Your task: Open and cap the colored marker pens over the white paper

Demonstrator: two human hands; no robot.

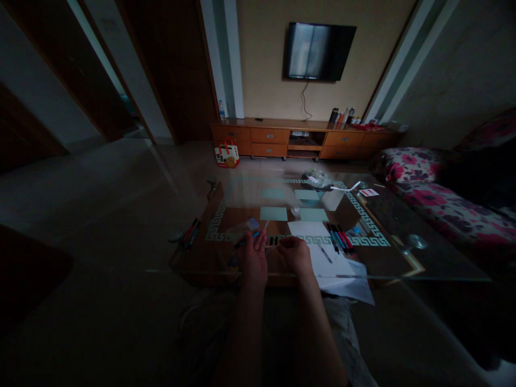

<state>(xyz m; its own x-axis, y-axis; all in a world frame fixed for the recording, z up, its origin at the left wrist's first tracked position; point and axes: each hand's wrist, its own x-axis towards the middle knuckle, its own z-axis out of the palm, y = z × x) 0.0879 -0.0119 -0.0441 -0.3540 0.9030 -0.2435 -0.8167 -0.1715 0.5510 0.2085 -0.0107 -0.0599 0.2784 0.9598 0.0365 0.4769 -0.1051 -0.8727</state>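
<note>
My left hand (253, 257) is raised over the near edge of the glass coffee table (403, 236), fingers curled around a thin pen-like stick (264, 228) that points up and away. My right hand (296, 252) is closed in a pinch just to the right, holding the end of a thin clear rod (273, 246) that runs between the two hands. A small row of dark pen caps (273, 239) lies on the table just beyond the hands. The room is dim and fine detail is hard to read.
White paper sheets (322, 252) with a pen (324, 253) lie right of my hands, a row of coloured pens (341, 236) beyond them. More pens (190, 232) rest at the table's left edge. A floral sofa (435, 199) stands right, a TV cabinet (302, 138) far back.
</note>
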